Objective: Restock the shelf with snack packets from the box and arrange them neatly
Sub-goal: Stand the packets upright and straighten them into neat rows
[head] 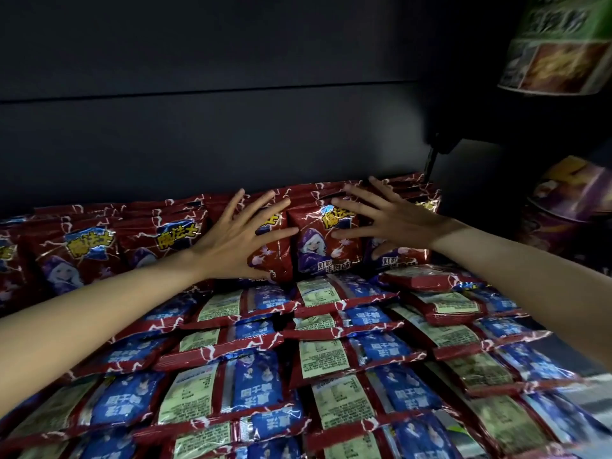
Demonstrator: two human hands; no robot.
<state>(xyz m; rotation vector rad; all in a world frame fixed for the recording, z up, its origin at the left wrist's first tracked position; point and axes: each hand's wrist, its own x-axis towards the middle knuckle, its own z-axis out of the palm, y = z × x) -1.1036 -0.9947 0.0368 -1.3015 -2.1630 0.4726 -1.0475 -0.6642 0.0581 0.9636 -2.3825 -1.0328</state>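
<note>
A row of red snack packets with a purple wizard figure stands upright along the back of the shelf. My left hand lies flat with spread fingers against the standing packets left of centre. My right hand presses with spread fingers on the packets at the right end of the row. In front of them, several rows of the same packets lie flat, back side up, showing blue and pale label panels. One packet lies loose on top at the right. No box is in view.
The dark back wall of the shelf rises behind the row. At the right stand a purple cup-shaped container and, higher up, a green one. A dark bracket hangs near the right end of the row.
</note>
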